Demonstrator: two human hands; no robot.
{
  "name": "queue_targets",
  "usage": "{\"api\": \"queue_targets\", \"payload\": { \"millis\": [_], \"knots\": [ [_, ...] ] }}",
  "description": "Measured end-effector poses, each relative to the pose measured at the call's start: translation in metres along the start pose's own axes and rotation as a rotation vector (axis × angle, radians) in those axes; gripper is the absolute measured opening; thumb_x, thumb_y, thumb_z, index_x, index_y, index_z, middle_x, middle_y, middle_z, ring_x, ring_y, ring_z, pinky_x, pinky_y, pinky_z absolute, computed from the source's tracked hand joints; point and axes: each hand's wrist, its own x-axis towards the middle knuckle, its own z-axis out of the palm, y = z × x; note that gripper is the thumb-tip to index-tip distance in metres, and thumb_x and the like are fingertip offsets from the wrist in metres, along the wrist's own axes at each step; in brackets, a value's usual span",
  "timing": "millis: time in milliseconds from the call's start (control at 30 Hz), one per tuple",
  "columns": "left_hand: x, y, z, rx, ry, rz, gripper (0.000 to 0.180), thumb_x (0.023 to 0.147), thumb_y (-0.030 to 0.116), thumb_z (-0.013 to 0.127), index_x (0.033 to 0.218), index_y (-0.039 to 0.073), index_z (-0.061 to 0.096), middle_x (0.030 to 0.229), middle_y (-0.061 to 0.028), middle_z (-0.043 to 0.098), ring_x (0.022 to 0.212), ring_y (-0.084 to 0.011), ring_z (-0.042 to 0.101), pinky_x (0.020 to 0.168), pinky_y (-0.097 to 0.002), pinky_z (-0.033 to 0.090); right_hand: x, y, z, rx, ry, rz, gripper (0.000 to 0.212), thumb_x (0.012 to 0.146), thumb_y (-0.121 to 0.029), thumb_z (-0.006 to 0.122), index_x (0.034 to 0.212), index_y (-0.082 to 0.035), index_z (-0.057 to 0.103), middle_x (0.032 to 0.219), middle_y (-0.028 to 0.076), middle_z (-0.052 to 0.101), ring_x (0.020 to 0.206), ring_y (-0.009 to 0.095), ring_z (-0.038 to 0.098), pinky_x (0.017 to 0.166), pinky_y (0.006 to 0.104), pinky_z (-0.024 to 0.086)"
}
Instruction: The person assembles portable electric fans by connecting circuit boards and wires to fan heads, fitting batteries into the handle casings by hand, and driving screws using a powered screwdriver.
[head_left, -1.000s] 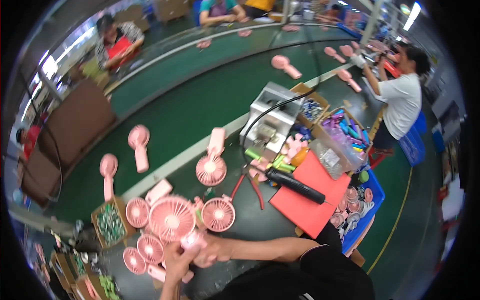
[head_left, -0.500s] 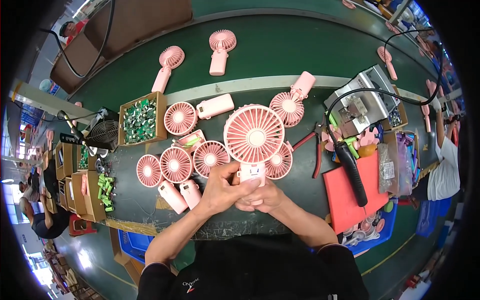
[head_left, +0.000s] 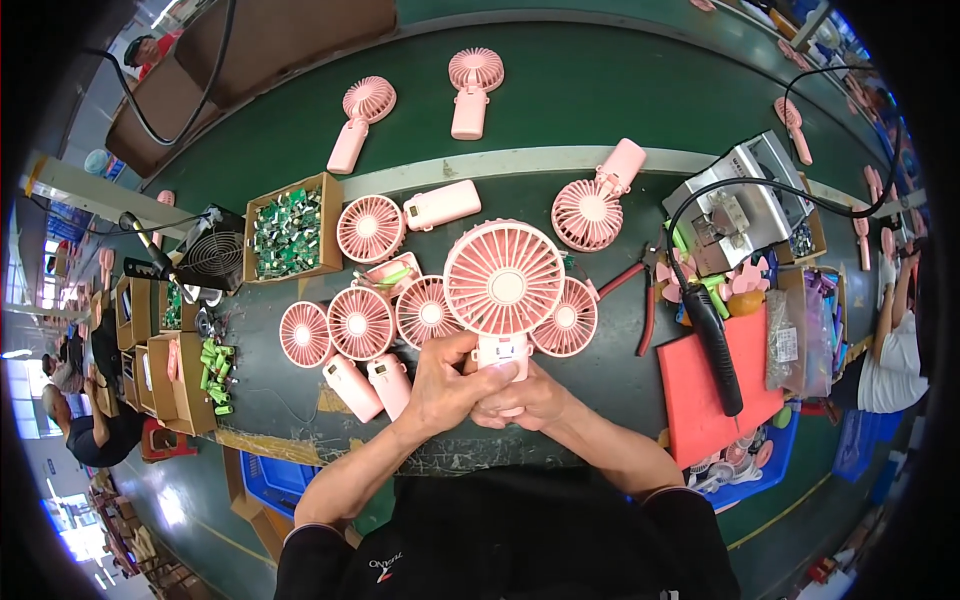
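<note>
A dark green counter [head_left: 560, 390] is running across a workshop, with a wide green conveyor belt [head_left: 600, 90] lying beyond it and carrying a few finished pink fans.

At the middle of the counter, both hands are holding one pink handheld fan [head_left: 503, 282] upright, its round grille facing the camera. The left hand [head_left: 447, 385] is wrapping its fingers closed around the fan's short handle from the left, and the right hand [head_left: 530, 398] is closing on the same handle from below and to the right, the two hands touching each other.

Just behind the held fan, a row of loose fan heads [head_left: 360, 322] is lying flat, and two pink handle bodies [head_left: 372, 385] are resting beside the left hand.

To the left, an open cardboard box [head_left: 262, 208] is holding a heap of green circuit boards [head_left: 288, 228]. Further left, smaller cartons [head_left: 190, 400] are standing in a cluster, one with green cylindrical cells [head_left: 217, 362] spilling beside it. On the right, a red mat [head_left: 705, 400] is carrying a black soldering tool [head_left: 712, 345], red-handled pliers [head_left: 640, 300] are lying near it, and a blue bin [head_left: 745, 470] below is holding pale pink parts.
</note>
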Motion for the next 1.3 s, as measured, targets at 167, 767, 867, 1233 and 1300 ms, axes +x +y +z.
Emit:
{"api": "queue_targets", "payload": {
  "millis": [167, 767, 867, 1233, 1300],
  "knots": [
    [0.0, 0.003, -0.001, -0.031, -0.013, -0.029, 0.02, 0.084, 0.01, 0.065, 0.098, -0.005, 0.066, 0.078, -0.0049, 0.068, 0.068, -0.0067, 0.062, 0.058, -0.0224, 0.051, 0.002, 0.001, -0.001, 0.058, -0.014, -0.023, 0.018, 0.077, 0.007, 0.057, 0.094, 0.001, 0.054, 0.061, 0.002, 0.046, 0.048, 0.011, 0.045, 0.046, 0.0264, 0.035],
    [-0.008, 0.004, 0.0, -0.025, 0.008, -0.074, 0.02, 0.085, 0.014, 0.068, 0.094, -0.004, 0.066, 0.077, -0.0025, 0.066, 0.068, -0.0049, 0.058, 0.058, -0.021, 0.046, 0.001, 0.003, 0.001, 0.029, -0.003, 0.002, 0.024, 0.076, 0.004, 0.058, 0.099, 0.001, 0.055, 0.063, 0.002, 0.048, 0.048, 0.01, 0.046, 0.044, 0.0248, 0.032],
    [-0.012, 0.002, 0.002, 0.181, 0.045, 0.036, 0.024, 0.081, 0.019, 0.072, 0.086, -0.004, 0.067, 0.068, 0.0015, 0.061, 0.061, -0.0042, 0.05, 0.052, -0.0232, 0.04, -0.005, 0.001, 0.005, 0.054, -0.099, -0.009, 0.019, 0.079, 0.003, 0.057, 0.098, 0.0, 0.053, 0.06, 0.001, 0.045, 0.047, 0.008, 0.042, 0.043, 0.0239, 0.029],
    [-0.033, -0.004, -0.016, -0.106, 0.003, 0.114, 0.043, 0.082, 0.02, 0.062, 0.111, -0.011, 0.059, 0.103, -0.0247, 0.067, 0.087, -0.0261, 0.067, 0.08, -0.0357, 0.054, 0.009, 0.035, 0.025, -0.003, -0.083, -0.024, 0.012, 0.081, -0.002, 0.059, 0.09, -0.001, 0.052, 0.061, 0.003, 0.047, 0.043, 0.01, 0.041, 0.038, 0.0239, 0.029],
    [-0.034, 0.001, -0.02, -0.113, -0.053, 0.061, 0.045, 0.083, 0.024, 0.064, 0.113, -0.01, 0.059, 0.108, -0.0234, 0.066, 0.094, -0.0261, 0.066, 0.085, -0.0366, 0.053, 0.008, 0.034, 0.03, -0.011, -0.03, -0.017, 0.011, 0.079, -0.001, 0.058, 0.088, 0.0, 0.052, 0.062, 0.004, 0.048, 0.046, 0.011, 0.044, 0.04, 0.0249, 0.03]
  ]
}}
